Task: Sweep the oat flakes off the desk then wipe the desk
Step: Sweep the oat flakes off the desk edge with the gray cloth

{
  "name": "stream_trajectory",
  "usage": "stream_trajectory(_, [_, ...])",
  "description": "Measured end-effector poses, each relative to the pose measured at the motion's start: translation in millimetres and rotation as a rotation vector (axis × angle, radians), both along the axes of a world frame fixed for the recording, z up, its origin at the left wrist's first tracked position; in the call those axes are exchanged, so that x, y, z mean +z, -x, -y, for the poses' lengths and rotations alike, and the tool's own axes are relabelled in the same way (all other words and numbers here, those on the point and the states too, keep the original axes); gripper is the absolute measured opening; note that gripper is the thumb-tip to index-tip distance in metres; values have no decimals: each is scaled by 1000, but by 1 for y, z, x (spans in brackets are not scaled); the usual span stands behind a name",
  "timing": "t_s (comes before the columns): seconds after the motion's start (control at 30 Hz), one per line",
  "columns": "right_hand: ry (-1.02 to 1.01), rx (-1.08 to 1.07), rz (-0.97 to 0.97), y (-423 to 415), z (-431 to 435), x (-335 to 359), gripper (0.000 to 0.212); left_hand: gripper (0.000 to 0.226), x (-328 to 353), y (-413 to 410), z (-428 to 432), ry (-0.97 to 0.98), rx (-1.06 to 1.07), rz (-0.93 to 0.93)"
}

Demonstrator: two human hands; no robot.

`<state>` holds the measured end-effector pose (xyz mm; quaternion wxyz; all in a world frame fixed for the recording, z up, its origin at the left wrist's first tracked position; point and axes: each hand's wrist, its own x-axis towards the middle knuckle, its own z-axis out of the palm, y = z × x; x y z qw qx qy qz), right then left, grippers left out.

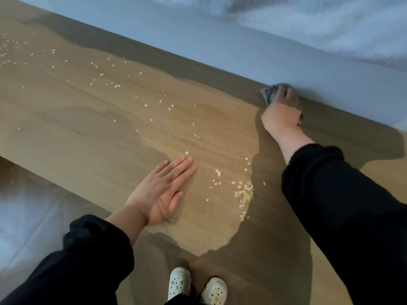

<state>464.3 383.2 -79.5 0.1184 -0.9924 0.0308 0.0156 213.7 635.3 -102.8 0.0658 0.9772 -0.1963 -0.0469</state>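
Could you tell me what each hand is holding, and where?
Right hand covers the bunched cloth from above; whether it grips cannot be told. Left hand lies flat, holding nothing.
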Motion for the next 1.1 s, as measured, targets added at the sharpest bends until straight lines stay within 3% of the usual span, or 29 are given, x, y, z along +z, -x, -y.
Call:
stream_trajectory(0.1, [-12,99,-10,-4,-33,2,74,62,2,0,1,-13,3,8])
stream_trajectory(0.33, [-172,797,-81,64,-3,8,62,62,2,1,1,3,2,-4])
stream_trajectory(0.4, [-189,782,-123,50,22,11,63,61,1,1,0,15,4,-6])
stream_trajectory(0.57, [-284,389,-98,9,13,7,65,62,2,1,-1,3,8,-17])
stream_trajectory(0.77, [-159,792,-216,57,18,12,70,64,1,0,-1,-39,-2,-22])
stream_trajectory(0.93, [-167,681,-210,77,52,12,66,66,3,-1,-1,-5,-25,-12])
stream_trajectory(1.1, [-122,911,-296,105,56,12,72,64,2,-1,-2,22,-22,-18])
